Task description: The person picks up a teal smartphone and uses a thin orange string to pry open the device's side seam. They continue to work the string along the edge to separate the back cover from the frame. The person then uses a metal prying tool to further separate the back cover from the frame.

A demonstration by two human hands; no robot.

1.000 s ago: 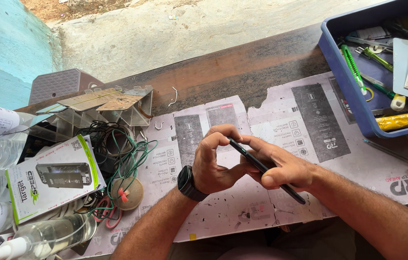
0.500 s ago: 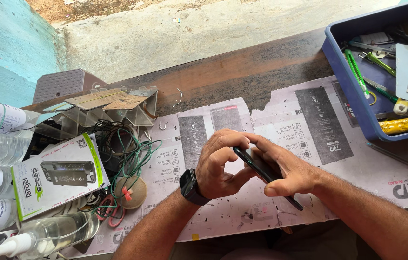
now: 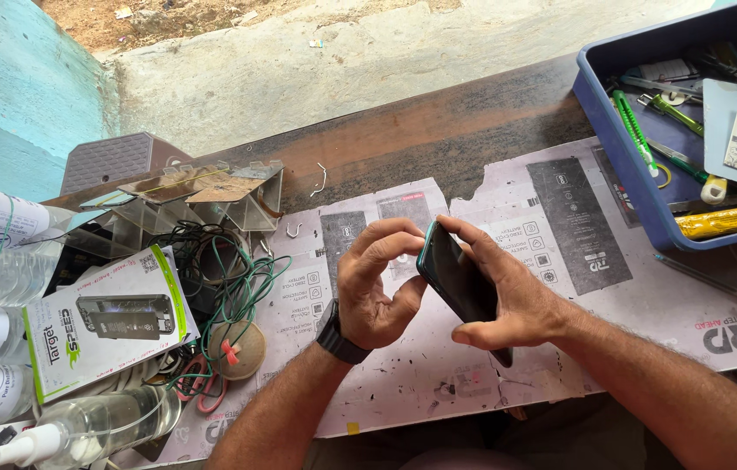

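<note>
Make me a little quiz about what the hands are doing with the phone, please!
1. True or false: the right hand holds the dark phone.
2. What is on the left hand's wrist? A) a black watch B) a red ribbon C) nothing
3. Fill in: the tools lie in a ____ tray at the table's right end.

Key: 1 true. 2 A. 3 blue.

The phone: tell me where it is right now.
In the head view the phone sits centre-right, tilted in the right hand, the left hand at its top edge, above the paper-covered bench.
</note>
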